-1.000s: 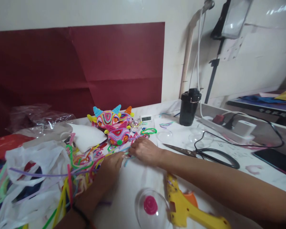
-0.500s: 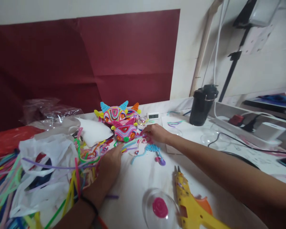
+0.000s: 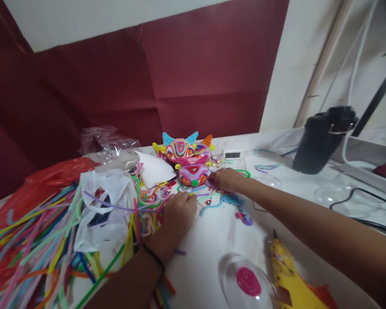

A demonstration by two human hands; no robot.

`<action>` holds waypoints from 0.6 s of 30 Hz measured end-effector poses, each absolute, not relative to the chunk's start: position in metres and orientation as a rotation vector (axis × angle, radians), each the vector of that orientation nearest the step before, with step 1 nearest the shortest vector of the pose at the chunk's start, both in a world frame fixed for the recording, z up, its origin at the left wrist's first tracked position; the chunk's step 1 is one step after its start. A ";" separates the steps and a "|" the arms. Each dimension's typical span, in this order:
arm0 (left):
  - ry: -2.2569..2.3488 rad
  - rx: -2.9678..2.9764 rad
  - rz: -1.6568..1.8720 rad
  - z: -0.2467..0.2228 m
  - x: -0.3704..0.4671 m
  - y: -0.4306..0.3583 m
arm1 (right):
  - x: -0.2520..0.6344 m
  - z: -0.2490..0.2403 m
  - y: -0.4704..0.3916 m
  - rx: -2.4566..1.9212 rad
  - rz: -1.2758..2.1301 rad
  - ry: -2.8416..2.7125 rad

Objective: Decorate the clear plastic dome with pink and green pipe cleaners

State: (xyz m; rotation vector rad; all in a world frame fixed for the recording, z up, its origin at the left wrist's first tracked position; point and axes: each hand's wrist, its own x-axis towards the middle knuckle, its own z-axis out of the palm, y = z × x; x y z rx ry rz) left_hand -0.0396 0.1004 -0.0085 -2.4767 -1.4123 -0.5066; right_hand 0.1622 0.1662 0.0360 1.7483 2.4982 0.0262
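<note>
My right hand [image 3: 227, 179] reaches in over the white marbled desk [image 3: 209, 253], its fingers bent down and drawn close together at the right flank of the pink fuzzy dragon head with orange eyes and a green nose [image 3: 194, 174]. Whether those fingertips pinch one of the small bits there, or just press on the head, I cannot tell. The head sits toward the far edge of the desk, its face turned to me and its broad axis running left to right, roughly along that edge. So it lies directly to the left of my right fingertips, and just beyond my left ones.

My left hand [image 3: 180, 210] is low on the desk, in front of the head and a little to its left, fingers curled and fairly narrow, back of the hand up. Short fuzzy stems lie by its tips; I can't see whether any is caught underneath. Of my two hands, the right looks the nearer to the head.

Right behind the head stands the multicoloured dragon head with blue horns [image 3: 180, 150]. On my side of the right wrist lies a light-blue twisted fuzzy-stem piece [image 3: 231, 200], to the right of my left hand, with a purple-and-pink coil [image 3: 244, 218] just beside it. Closer to me is a clear plastic dome [image 3: 227, 279], near the yellow glue gun [image 3: 286, 274].
</note>
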 end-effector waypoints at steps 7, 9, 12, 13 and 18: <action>-1.606 -2.265 -0.678 -0.008 -0.065 0.122 | 0.164 0.035 0.162 1.767 0.094 2.442; -1.654 -2.234 -0.676 -0.008 -0.075 0.129 | 0.167 0.035 0.160 1.772 0.127 2.454; -1.693 -2.257 -0.617 -0.007 -0.083 0.133 | 0.172 0.036 0.155 1.766 0.178 2.479; -1.702 -2.277 -0.587 -0.006 -0.082 0.133 | 0.174 0.036 0.153 1.760 0.193 2.487; -1.811 -2.343 -0.408 0.004 -0.070 0.135 | 0.179 0.038 0.142 1.686 0.258 2.531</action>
